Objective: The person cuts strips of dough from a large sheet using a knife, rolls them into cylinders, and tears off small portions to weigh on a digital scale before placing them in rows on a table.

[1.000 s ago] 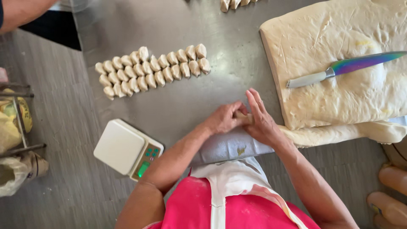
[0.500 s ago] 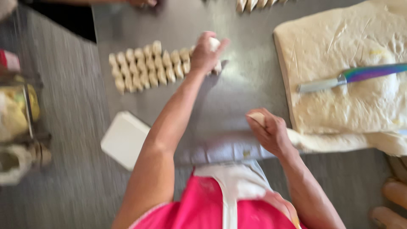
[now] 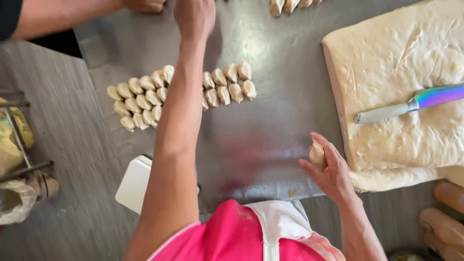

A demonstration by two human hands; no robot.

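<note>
My left hand [image 3: 194,17] is stretched far across the steel table [image 3: 263,130], past two rows of small shaped dough pieces [image 3: 145,96]. Its fingers run off the frame's top edge, so what it holds is hidden, and my forearm covers the middle of the rows. Near the table's front edge, my right hand [image 3: 332,173] curls around a small dough lump [image 3: 316,154]. Just to its right lies a big flat dough slab [image 3: 401,67] with a knife [image 3: 411,104], white handle and iridescent blade, resting on it.
Another person's arm [image 3: 72,17] reaches in at the top left. More dough pieces [image 3: 290,5] sit at the top edge. A white scale [image 3: 135,183] lies at the table's left front corner. A rack with bags [image 3: 14,145] stands left; wooden rolls [image 3: 444,212] lie lower right.
My hands were together at the front edge. My left hand went out to the rows with a dough piece, then farther toward the far edge. My right hand stayed near the front.
</note>
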